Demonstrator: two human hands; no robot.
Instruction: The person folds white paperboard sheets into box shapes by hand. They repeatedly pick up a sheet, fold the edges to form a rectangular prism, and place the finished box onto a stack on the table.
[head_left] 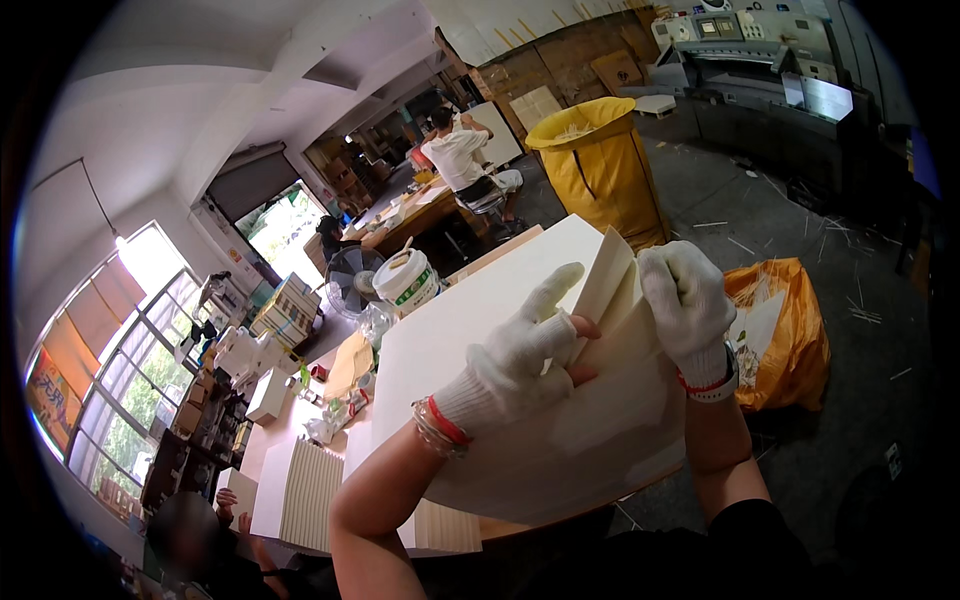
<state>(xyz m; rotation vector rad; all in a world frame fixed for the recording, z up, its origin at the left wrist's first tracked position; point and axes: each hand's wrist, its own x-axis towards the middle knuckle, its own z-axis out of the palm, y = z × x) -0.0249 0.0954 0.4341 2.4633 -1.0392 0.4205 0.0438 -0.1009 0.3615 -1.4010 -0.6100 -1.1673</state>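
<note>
Both gloved hands pinch a folded cream card piece [610, 290] above the big white sheet [470, 320] near the bench's right edge: left hand [520, 355] grasping its lower fold, right hand [685, 300] clamping the top. Looks light, stiff-ish, creasable, so edges seem the best hold.

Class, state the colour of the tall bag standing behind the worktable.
Yellow: the tall bag, seen in the head view.
</note>
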